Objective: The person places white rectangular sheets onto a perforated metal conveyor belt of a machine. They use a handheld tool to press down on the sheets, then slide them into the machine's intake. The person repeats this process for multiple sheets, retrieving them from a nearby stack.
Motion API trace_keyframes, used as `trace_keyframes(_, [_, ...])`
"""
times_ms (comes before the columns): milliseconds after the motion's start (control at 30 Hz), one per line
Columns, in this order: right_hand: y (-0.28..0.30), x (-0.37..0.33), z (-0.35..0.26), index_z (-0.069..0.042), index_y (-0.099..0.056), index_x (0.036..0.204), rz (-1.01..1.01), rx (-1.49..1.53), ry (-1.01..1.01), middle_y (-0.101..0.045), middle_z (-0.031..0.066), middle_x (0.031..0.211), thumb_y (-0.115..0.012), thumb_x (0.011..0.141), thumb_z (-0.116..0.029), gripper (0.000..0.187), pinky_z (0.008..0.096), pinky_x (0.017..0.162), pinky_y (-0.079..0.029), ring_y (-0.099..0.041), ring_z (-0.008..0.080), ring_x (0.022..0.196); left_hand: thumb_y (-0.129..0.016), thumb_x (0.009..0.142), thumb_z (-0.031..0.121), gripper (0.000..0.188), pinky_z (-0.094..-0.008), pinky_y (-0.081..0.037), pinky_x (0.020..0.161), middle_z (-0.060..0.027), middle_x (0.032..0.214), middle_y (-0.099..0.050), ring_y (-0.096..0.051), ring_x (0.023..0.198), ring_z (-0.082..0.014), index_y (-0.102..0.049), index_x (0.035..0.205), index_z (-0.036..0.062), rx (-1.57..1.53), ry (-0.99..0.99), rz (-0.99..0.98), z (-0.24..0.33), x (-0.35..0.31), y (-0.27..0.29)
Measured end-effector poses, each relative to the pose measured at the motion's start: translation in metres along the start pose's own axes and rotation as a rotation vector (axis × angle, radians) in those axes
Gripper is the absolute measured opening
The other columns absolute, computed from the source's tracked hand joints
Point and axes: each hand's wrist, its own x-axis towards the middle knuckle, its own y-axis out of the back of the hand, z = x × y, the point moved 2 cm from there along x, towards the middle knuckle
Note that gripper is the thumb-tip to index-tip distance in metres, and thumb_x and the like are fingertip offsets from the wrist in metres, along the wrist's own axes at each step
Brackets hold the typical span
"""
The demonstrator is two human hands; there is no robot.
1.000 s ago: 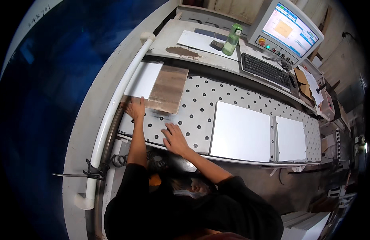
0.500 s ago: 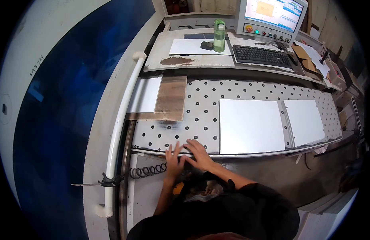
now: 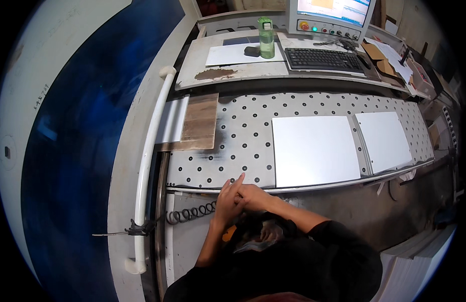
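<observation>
Holds left hand (image 3: 227, 204) and right hand (image 3: 255, 197) touching and overlapped at the near edge of the dotted table (image 3: 253, 106), gripping no panel, perhaps to rest clear of the work; cannot tell the tightness of the fingers; to the right, has large white panel (image 3: 316, 151) and small white panel (image 3: 384, 141) lying flat, side by side, probably for even support and easy reach; on the left, has white sheet (image 3: 172, 122) atop brown board (image 3: 200, 118), both untouched; compared with one second ago, shows left hand drawn back from that sheet to meet right hand.
</observation>
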Motion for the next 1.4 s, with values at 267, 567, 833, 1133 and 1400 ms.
trace_keyframes(267, [-0.009,-0.014,0.002,-0.009,-0.067,0.094,0.232,-0.141,-0.106,-0.069,0.0200,0.079,-0.055,0.091,-0.023,0.019,0.0527,0.068,-0.054,-0.067,0.0433,0.074,-0.050,0.101,0.026,0.047,-0.0449,-0.044,0.106,-0.0242,0.110,-0.070,-0.067,0.101,-0.0380,-0.058,0.141,0.0026,-0.248,0.076,0.112,-0.001,0.015,-0.020])
trace_keyframes(567, [-0.003,-0.012,-0.008,-0.007,-0.066,0.098,0.238,-0.190,-0.205,-0.068,0.0216,0.071,-0.050,0.096,-0.026,0.025,0.0540,0.064,-0.053,-0.066,0.0439,0.067,-0.030,0.108,0.038,0.058,-0.0513,-0.028,0.119,-0.0250,0.121,-0.069,-0.066,0.111,-0.0382,-0.058,0.138,-0.0035,-0.266,0.033,0.117,-0.004,0.020,-0.022])
trace_keyframes(833, [0.008,-0.010,-0.001,-0.004,-0.058,0.122,0.346,-0.080,-0.172,-0.068,0.0222,0.100,-0.062,0.092,-0.024,0.036,0.0504,0.076,-0.055,-0.067,0.0417,0.091,-0.035,0.108,0.033,0.052,-0.0502,-0.031,0.117,-0.0245,0.131,-0.065,-0.062,0.118,-0.0384,-0.058,0.137,-0.0041,-0.198,0.152,0.198,-0.002,0.021,-0.022])
trace_keyframes(1133, [0.035,-0.014,-0.004,-0.003,-0.059,0.123,0.322,-0.353,0.270,-0.060,0.0162,0.125,-0.074,0.081,-0.017,0.047,0.0505,0.107,-0.041,-0.052,0.0434,0.124,-0.035,0.108,0.045,0.060,-0.0564,-0.022,0.120,-0.0288,0.161,-0.031,-0.027,0.147,-0.0525,-0.074,0.110,-0.0006,-0.019,0.033,0.214,-0.017,0.007,-0.028])
trace_keyframes(1400, [0.031,-0.021,-0.009,-0.004,-0.059,0.112,0.012,-0.086,0.069,-0.066,0.0177,0.104,-0.056,0.092,-0.015,0.023,0.0474,0.087,-0.052,-0.064,0.0395,0.100,-0.030,0.107,0.052,0.076,-0.0571,-0.017,0.121,-0.0267,0.166,-0.021,-0.016,0.152,-0.0509,-0.073,0.085,-0.0068,0.070,-0.066,0.051,-0.013,0.011,-0.024])
